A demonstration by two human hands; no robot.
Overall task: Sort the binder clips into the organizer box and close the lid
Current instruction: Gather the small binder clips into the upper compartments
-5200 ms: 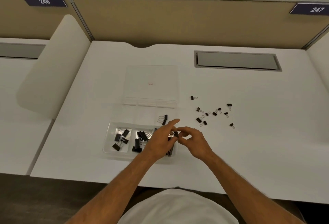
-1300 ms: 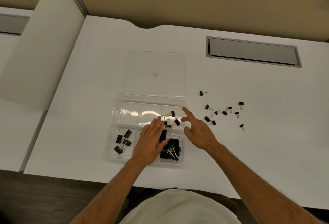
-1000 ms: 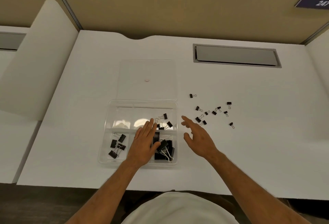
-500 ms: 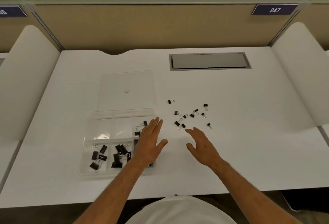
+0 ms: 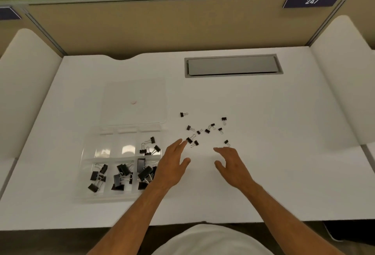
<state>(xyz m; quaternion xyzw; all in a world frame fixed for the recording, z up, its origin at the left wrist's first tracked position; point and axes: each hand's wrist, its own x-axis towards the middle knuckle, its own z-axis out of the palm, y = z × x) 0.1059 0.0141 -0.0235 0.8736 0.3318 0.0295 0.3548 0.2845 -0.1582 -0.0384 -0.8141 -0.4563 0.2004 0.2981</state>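
Note:
A clear organizer box point(image 5: 85, 165) lies on the white desk, its flat lid point(image 5: 134, 90) open behind it. Black binder clips fill three front compartments and the back right one point(image 5: 149, 146). Several small black clips point(image 5: 207, 130) lie scattered on the desk to the right of the box. My left hand point(image 5: 172, 165) is open, palm down, just right of the box, its fingertips touching or nearly touching the nearest small clip point(image 5: 189, 139). My right hand point(image 5: 231, 165) hovers open, fingers spread, just below another small clip point(image 5: 226, 142).
A grey cable-tray cover point(image 5: 232, 66) is set into the desk at the back right. Rounded white side dividers point(image 5: 343, 84) stand at both desk edges, with a tan partition behind. The desk's front edge runs just under my forearms.
My left hand has left the box and moved right toward the loose clips. My right hand has also shifted right. The camera has turned right.

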